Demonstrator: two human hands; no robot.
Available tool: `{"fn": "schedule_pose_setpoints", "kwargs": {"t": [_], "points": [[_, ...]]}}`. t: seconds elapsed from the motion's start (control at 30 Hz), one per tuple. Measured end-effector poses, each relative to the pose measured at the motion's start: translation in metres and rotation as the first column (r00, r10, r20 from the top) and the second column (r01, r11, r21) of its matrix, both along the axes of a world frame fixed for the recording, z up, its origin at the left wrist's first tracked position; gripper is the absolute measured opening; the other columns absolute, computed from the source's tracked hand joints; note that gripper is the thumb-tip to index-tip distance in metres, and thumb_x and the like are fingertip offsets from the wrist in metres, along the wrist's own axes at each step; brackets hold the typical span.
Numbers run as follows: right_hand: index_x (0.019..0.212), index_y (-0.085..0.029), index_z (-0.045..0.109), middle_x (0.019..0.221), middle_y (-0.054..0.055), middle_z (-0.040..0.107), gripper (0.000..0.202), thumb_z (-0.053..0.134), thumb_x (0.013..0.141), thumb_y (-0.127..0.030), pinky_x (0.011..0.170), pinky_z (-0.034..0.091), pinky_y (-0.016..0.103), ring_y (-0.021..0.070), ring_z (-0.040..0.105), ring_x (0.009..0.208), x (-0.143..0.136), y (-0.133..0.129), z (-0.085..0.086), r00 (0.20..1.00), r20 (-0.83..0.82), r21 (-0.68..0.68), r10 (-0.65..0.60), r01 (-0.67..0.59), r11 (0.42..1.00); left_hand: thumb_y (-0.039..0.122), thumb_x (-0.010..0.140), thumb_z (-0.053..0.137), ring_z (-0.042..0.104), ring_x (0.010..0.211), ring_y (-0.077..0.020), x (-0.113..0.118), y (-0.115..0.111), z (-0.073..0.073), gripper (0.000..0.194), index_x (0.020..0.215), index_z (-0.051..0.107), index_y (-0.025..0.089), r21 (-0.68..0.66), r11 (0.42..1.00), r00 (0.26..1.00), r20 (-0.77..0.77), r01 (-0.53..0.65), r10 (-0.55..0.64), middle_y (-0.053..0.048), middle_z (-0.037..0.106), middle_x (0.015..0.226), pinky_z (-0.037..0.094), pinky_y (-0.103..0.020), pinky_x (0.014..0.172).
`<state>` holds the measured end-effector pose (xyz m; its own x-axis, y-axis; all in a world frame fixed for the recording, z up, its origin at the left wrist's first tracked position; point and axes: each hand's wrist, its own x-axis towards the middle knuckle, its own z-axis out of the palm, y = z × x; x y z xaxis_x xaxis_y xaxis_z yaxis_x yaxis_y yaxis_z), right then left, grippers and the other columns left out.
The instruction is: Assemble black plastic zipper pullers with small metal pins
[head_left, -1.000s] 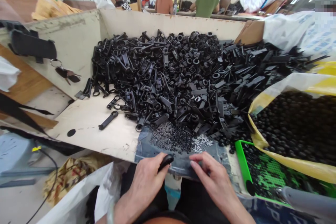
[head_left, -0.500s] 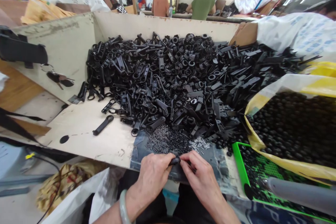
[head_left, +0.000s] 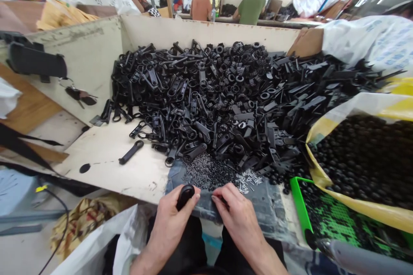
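Note:
My left hand [head_left: 171, 219] is closed around a black plastic handle-shaped part [head_left: 185, 196], its rounded end sticking up between thumb and fingers. Just to the right, my right hand [head_left: 239, 211] has its thumb and fingertips pinched together at the near side of the small-parts heap; whatever may be between them is too small to make out. The two hands are apart over the dark cloth mat [head_left: 258, 206]. In front of them lie tiny dark pieces [head_left: 206, 171] and, beside these, short silver pins [head_left: 249, 180].
A large heap of black plastic parts [head_left: 193, 94] fills the low-walled bench. One loose black handle [head_left: 131, 152] lies at left. On the right stand a green tray [head_left: 300, 206] and an open yellow-white bag [head_left: 318, 154] of black pieces. Keys [head_left: 80, 94] hang on the left wall.
My hands have moved apart. The left has drawn away leftward with the black part now upright in it, while the right stays near the small pieces. The view has shifted slightly.

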<state>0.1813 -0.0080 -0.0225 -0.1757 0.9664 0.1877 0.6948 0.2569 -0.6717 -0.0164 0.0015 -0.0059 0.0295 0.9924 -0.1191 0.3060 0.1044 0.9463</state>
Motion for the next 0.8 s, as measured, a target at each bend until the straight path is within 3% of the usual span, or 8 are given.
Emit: {"fn": "schedule_pose_setpoints", "kwargs": {"t": [0.13, 0.23, 0.33, 0.5, 0.6, 0.8], "points": [[0.092, -0.023, 0.066, 0.088, 0.003, 0.065, 0.028, 0.044, 0.108, -0.028, 0.062, 0.048, 0.025, 0.0157, 0.067, 0.066, -0.002, -0.007, -0.01, 0.996, 0.069, 0.11, -0.056, 0.048, 0.993, 0.044, 0.079, 0.077, 0.059, 0.052, -0.012, 0.009, 0.002, 0.003, 0.029, 0.085, 0.067, 0.017, -0.24, 0.967, 0.948, 0.283, -0.081, 0.15, -0.001, 0.074, 0.07, 0.046, -0.023, 0.055], [0.089, -0.023, 0.069, 0.084, 0.003, 0.064, 0.029, 0.047, 0.107, -0.029, 0.061, 0.047, 0.025, 0.0154, 0.066, 0.066, -0.003, -0.01, -0.008, 0.998, -0.033, 0.121, -0.054, 0.058, 0.991, 0.044, 0.078, 0.079, 0.061, 0.05, -0.0107, 0.012, 0.001, 0.003, 0.035, 0.094, 0.064, 0.017, -0.312, 0.948, 0.892, 0.406, -0.07, 0.2, -0.002, 0.075, 0.07, 0.04, -0.02, 0.051], [0.084, -0.023, 0.073, 0.081, 0.002, 0.066, 0.024, 0.061, 0.101, -0.034, 0.059, 0.046, 0.024, 0.0145, 0.059, 0.064, -0.005, -0.006, 0.004, 0.948, -0.312, -0.033, -0.067, 0.059, 0.998, 0.045, 0.081, 0.078, 0.063, 0.05, -0.0104, 0.015, -0.002, 0.006, 0.036, 0.097, 0.06, 0.018, -0.318, 0.947, 0.867, 0.461, -0.038, 0.19, -0.002, 0.076, 0.071, 0.038, -0.019, 0.051], [0.078, -0.02, 0.075, 0.075, 0.001, 0.065, 0.027, 0.079, 0.086, -0.045, 0.058, 0.042, 0.025, 0.013, 0.053, 0.062, -0.011, 0.005, 0.023, 0.709, -0.679, -0.325, -0.19, -0.059, 0.944, 0.047, 0.082, 0.078, 0.061, 0.048, -0.0085, 0.02, -0.005, 0.011, 0.034, 0.088, 0.063, 0.017, -0.293, 0.956, 0.875, 0.468, 0.023, 0.123, -0.001, 0.072, 0.07, 0.036, -0.019, 0.05], [0.076, -0.018, 0.075, 0.072, 0.001, 0.063, 0.031, 0.084, 0.08, -0.048, 0.059, 0.041, 0.025, 0.0122, 0.053, 0.062, -0.015, 0.005, 0.027, 0.608, -0.754, -0.41, -0.249, -0.14, 0.901, 0.048, 0.081, 0.078, 0.056, 0.043, -0.0063, 0.021, -0.007, 0.01, 0.034, 0.085, 0.065, 0.017, -0.272, 0.962, 0.879, 0.465, 0.027, 0.107, 0.002, 0.069, 0.067, 0.041, -0.02, 0.052], [0.078, -0.018, 0.076, 0.07, 0.0, 0.063, 0.032, 0.085, 0.08, -0.049, 0.052, 0.038, 0.022, 0.0083, 0.044, 0.055, -0.015, -0.003, 0.026, 0.562, -0.773, -0.457, -0.294, -0.173, 0.872, 0.049, 0.083, 0.077, 0.053, 0.043, -0.0062, 0.02, -0.01, 0.007, 0.035, 0.089, 0.065, 0.017, -0.217, 0.973, 0.887, 0.461, 0.073, 0.036, 0.001, 0.07, 0.069, 0.042, -0.02, 0.05]]}}
